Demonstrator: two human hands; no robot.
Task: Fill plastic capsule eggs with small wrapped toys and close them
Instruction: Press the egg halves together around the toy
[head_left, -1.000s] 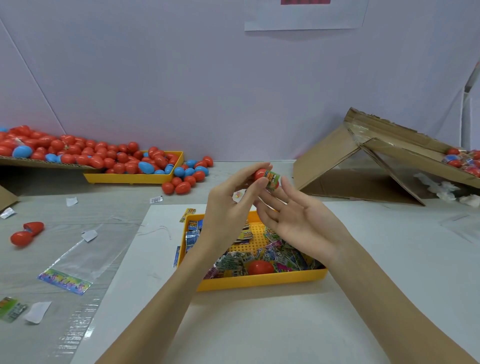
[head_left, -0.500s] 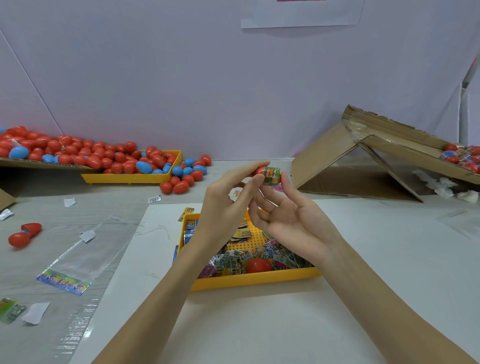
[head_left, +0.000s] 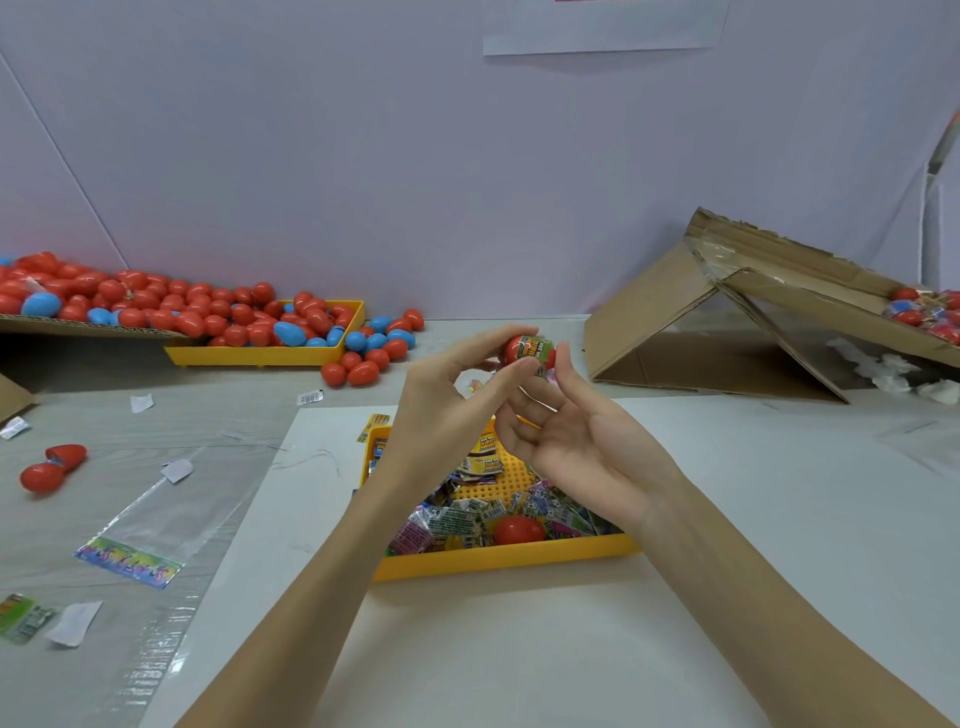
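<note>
A red capsule egg (head_left: 515, 349) with a green and orange wrapped toy (head_left: 536, 347) against its right side is held up above the near yellow tray (head_left: 498, 564). My left hand (head_left: 447, 410) pinches the egg between thumb and forefinger. My right hand (head_left: 582, 447) is palm-up under it, fingers nearly straight, with the forefinger touching the toy's right side. Whether the toy sits inside the egg is hidden. The tray holds several wrapped toys (head_left: 457, 519) and one closed red egg (head_left: 518, 530).
A second yellow tray (head_left: 260, 356) at the back left overflows with red and blue eggs (head_left: 171, 306). An opened red egg (head_left: 49, 467) and a clear plastic bag (head_left: 156, 519) lie at the left. A torn cardboard box (head_left: 649, 322) stands at the back right.
The egg stays held at about the same spot above the tray. My right fingers have shifted up along the toy, which now lies closer against the egg.
</note>
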